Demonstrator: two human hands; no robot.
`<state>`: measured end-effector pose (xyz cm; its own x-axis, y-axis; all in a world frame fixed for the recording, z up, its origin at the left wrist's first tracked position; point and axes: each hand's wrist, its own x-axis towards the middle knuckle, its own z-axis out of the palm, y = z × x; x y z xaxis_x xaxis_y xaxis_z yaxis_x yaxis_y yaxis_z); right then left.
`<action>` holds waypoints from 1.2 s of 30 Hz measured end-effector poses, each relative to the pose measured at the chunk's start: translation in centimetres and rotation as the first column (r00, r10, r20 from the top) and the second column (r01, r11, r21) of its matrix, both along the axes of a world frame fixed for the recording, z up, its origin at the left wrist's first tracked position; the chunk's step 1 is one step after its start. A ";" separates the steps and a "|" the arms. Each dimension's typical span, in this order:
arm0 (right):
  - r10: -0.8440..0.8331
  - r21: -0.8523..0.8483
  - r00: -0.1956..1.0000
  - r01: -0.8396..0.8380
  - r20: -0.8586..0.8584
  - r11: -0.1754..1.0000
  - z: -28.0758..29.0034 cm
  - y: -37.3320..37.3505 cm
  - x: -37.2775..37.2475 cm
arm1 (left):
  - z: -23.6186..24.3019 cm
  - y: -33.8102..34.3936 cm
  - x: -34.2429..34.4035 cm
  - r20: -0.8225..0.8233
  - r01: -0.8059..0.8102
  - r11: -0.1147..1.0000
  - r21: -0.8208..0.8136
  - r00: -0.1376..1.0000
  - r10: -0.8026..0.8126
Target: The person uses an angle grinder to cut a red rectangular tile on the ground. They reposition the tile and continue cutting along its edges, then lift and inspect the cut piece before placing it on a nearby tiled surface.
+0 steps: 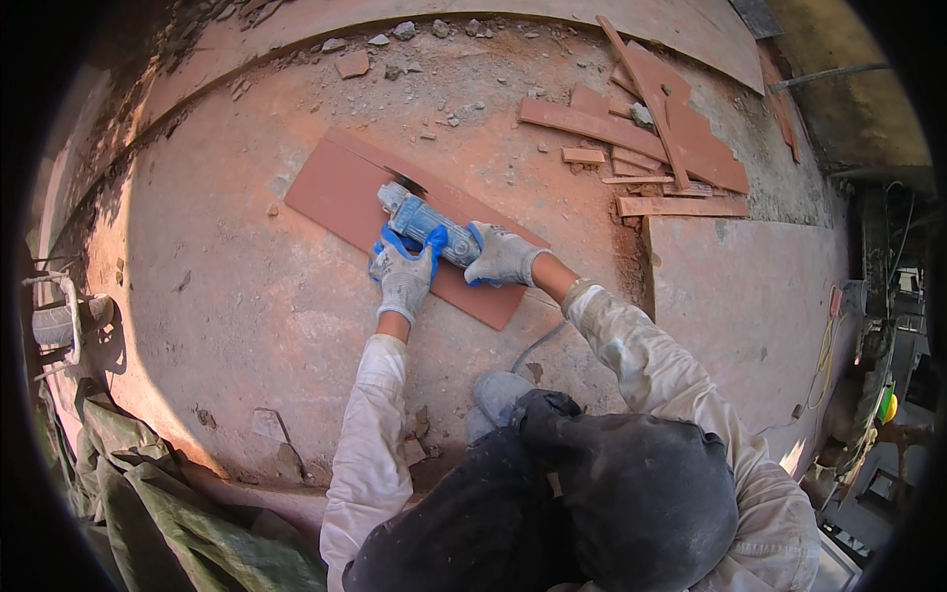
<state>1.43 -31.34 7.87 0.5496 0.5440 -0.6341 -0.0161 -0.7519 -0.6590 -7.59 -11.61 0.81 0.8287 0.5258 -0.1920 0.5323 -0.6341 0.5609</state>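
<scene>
A blue-grey angle grinder point(422, 219) lies across a long reddish-brown tile point(340, 187), its dark disc point(406, 182) at a line that runs along the tile's far side. My left hand point(404, 268), in a grey glove with blue coating, grips the tool's front part from the near side. Around the rear of its body, my right hand point(503, 257) is closed in a matching glove. A grey cord point(541, 340) trails from near the right hand toward my shoe. Whether the disc is spinning, I cannot tell.
Cut strips and broken pieces of reddish tile point(631, 128) are heaped at the far right. Rubble point(404, 32) lies along the far edge of the dusty floor point(217, 286). A green tarp point(168, 493) bunches at the near left. My shoe point(498, 395) is close to the cord.
</scene>
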 end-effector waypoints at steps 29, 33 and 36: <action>-0.031 0.000 0.997 0.031 -0.073 1.000 0.1 -1.6 -0.6 | -2.0 -1.0 -0.8 0.015 0.043 0.995 0.086 0.999 -0.045; -0.036 -0.003 0.997 0.036 -0.064 0.999 0.1 -1.7 -0.7 | -1.1 -1.3 -0.9 0.006 0.041 0.997 0.061 0.999 -0.042; -0.041 0.010 0.997 0.042 -0.059 0.999 0.2 -1.9 -0.8 | -0.1 -1.5 -0.9 -0.011 0.050 0.999 -0.001 0.999 -0.050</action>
